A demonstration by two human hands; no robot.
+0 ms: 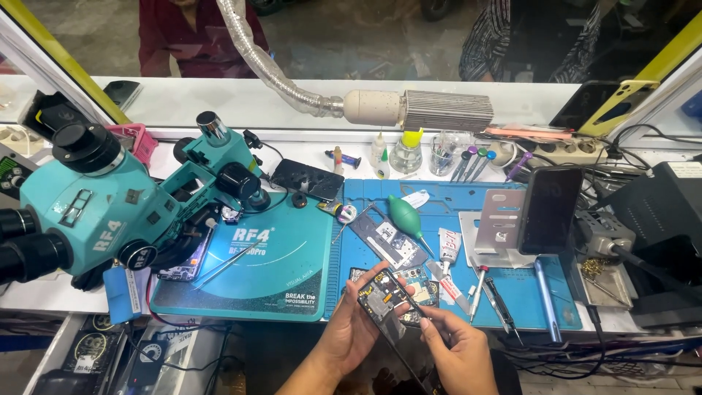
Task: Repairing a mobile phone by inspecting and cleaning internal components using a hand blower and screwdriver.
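I judge the opened phone (pixel 385 311), pinched edgewise by my left hand (pixel 351 329) and right hand (pixel 457 351), light, rigid, fragile; hold its frame edges only.

Opened phone (pixel 384 307) showing bare metal shields, matt dark frame. Blue work mat (pixel 439 197) looking rubbery, matt. Microscope (pixel 110 205) wearing smooth teal paint. Propped phone (pixel 550 208) gleaming glossy black glass. Extraction hose (pixel 270 66) showing ribbed clear plastic.
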